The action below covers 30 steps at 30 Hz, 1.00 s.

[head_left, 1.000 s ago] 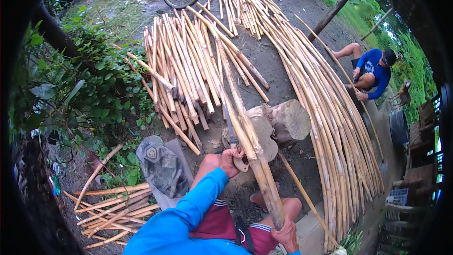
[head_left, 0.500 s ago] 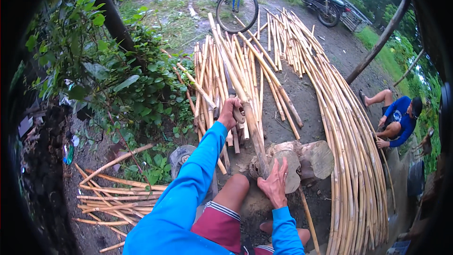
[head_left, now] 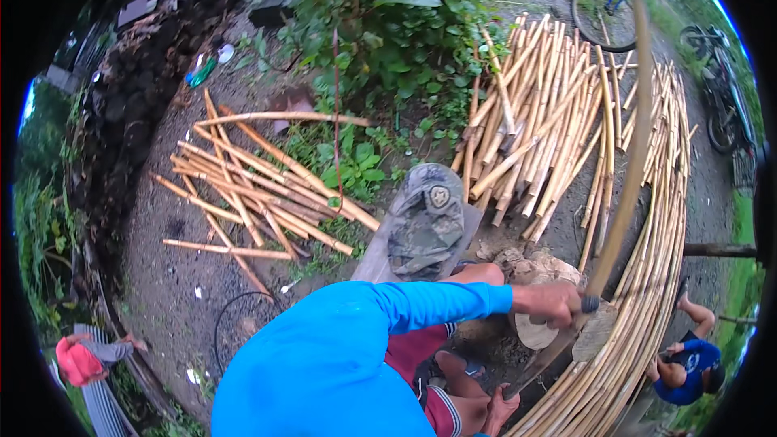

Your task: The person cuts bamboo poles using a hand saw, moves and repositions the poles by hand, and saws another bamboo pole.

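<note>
A long bamboo pole (head_left: 635, 121) slants down past the chopping logs toward my lap. My left hand (head_left: 550, 303), in a blue sleeve, reaches right across my body and is closed in a fist beside the pole. A dark rounded handle end (head_left: 589, 303) juts from that fist against the pole; the rest of the tool cannot be made out. Down near my shorts, my right hand (head_left: 502, 410) has its fingers round the pole's lower end. The cut logs (head_left: 537, 330) stand beneath and beside my left hand.
Cut bamboo lies in a pile (head_left: 534, 105) ahead, with shorter pieces (head_left: 259, 186) at left. Long poles (head_left: 647, 251) run along the right. A camouflage cap (head_left: 425, 226) rests on a grey board. A bicycle (head_left: 603, 12) stands beyond. Another person (head_left: 688, 368) sits at right; one in red (head_left: 81, 356) is far left.
My view has swung left, so the scene appears farther right. My left hand is now lower, near the logs and my right hand. The pole's lower end has shifted in toward my lap.
</note>
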### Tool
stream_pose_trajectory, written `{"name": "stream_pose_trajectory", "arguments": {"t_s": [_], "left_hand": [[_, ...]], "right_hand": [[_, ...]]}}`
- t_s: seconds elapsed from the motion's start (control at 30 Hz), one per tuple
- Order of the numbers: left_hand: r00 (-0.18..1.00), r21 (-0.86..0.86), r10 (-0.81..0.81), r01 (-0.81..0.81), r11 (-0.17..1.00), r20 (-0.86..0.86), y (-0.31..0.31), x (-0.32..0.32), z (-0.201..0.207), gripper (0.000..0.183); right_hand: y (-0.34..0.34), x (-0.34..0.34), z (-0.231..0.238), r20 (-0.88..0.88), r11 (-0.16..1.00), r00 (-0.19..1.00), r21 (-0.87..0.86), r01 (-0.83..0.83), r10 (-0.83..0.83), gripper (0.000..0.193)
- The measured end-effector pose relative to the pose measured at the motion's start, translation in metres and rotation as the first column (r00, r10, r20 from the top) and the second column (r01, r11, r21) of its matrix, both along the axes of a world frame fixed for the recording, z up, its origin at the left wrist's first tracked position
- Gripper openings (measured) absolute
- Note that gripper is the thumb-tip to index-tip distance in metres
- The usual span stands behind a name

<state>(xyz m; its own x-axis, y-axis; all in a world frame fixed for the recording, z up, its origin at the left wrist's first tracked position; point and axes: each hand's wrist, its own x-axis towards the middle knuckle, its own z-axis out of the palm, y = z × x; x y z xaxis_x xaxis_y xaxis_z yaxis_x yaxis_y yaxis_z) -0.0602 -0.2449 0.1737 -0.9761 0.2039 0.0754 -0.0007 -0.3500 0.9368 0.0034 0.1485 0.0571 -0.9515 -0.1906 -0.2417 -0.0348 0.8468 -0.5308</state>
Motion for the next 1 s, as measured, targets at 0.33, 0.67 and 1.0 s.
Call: {"name": "stream_pose_trajectory", "arguments": {"t_s": [0.33, 0.67, 1.0], "left_hand": [[0.921, 0.095, 0.185, -0.162, 0.982, -0.343, 0.025, 0.110, -0.001, 0.042], [0.902, -0.047, 0.331, -0.357, 0.933, -0.277, 0.010, 0.195, -0.051, 0.042], [0.923, 0.131, -0.251, 0.298, 0.945, -0.291, 0.189, 0.125, -0.086, 0.058]], "right_hand": [[0.053, -0.039, -0.018, 0.023, 0.989, 0.989, 0.035, -0.145, 0.144, 0.008], [0.005, -0.062, -0.023, 0.011, 0.975, 0.983, 0.132, -0.181, 0.181, 0.011], [0.024, -0.050, -0.012, -0.006, 0.968, 0.987, 0.198, -0.157, 0.162, 0.014]]}}
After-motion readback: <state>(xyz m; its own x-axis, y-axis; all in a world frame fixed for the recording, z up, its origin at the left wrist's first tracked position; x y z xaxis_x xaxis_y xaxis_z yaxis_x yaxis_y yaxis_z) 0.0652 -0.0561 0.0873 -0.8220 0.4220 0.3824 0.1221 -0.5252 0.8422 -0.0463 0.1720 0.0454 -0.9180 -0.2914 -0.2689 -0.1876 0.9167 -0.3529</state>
